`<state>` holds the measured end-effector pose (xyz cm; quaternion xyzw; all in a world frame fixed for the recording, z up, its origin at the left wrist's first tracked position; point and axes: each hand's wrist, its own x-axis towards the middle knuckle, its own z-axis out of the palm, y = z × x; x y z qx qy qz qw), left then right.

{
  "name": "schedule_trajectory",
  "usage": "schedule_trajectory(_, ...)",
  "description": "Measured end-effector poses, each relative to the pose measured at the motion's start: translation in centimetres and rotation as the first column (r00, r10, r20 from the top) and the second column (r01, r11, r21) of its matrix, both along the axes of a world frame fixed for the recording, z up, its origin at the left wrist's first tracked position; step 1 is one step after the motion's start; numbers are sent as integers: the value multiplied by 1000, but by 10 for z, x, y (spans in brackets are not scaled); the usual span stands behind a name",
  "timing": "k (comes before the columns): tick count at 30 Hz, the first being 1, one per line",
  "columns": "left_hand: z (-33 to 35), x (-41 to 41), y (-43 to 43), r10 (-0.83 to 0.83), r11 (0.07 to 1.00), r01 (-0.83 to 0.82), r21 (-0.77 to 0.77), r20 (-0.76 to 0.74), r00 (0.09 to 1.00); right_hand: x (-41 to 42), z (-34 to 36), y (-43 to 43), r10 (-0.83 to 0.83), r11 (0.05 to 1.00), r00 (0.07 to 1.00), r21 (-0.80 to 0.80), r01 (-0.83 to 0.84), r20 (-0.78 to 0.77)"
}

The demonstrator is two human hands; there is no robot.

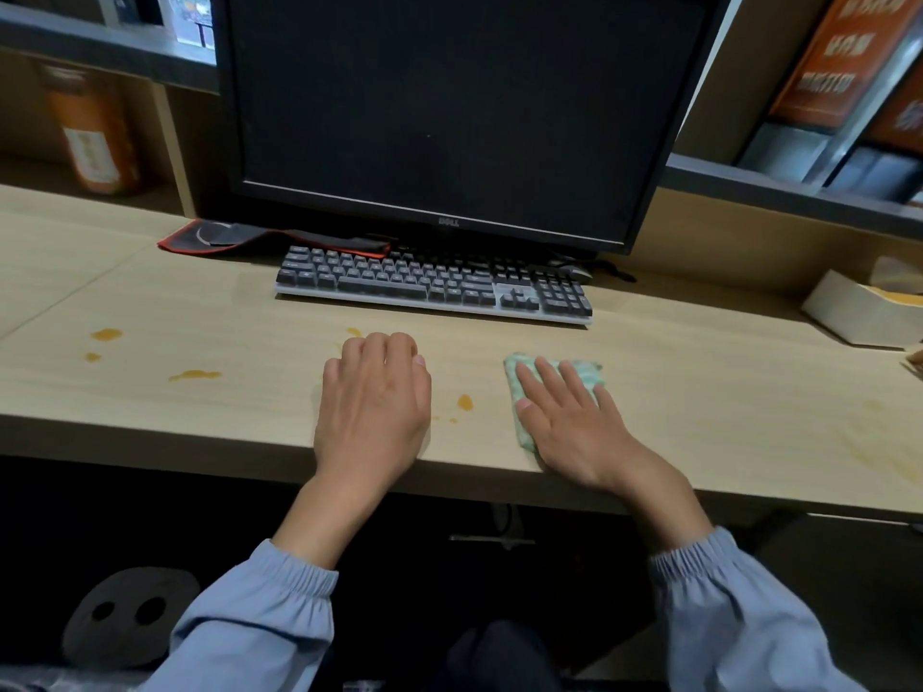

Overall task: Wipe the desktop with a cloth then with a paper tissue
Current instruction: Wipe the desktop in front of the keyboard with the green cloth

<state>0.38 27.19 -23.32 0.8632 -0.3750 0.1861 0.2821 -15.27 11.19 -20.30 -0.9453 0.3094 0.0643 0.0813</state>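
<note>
head view: the right hand (574, 427) lies flat with its fingers straight and spread, pressing the green cloth (513, 379) onto the table (699, 382) near its front edge. the left hand (372, 407) rests on the table nearby, fingers curled under, holding nothing. an orange spill (464, 402) sits between the hands.

The pale wood-grain worktop (699, 392) carries a dark-keyed keyboard (434, 284) toward its back edge, orange spills (195, 375) (several, leftward), a green striped cloth (510, 379) near the front edge, and a cream box (859, 317) at the right edge.
</note>
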Motion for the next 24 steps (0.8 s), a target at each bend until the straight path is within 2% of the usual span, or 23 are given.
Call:
schedule_trajectory(5, 0, 1, 0, -13, 1000, 13, -8, -5, 1000, -20, 0, 34, 68, 997, 998, -19, -68, -6)
schedule_trajectory(14, -3, 3, 2, -33, 995, 31, -96, -20, 999, 30, -3, 59, 100, 995, 995, -22, -100, 6)
schedule_trajectory(21, -4, 5, 9, -103, 981, 101, -166, -3, 995, 87, 4, 15, 120, 992, 993, 34, -119, -6)
schedule_trajectory(24, -4, 1, 23, -156, 969, 169, -181, 84, 984, 100, 6, 0, 116, 993, 993, 27, -116, 5)
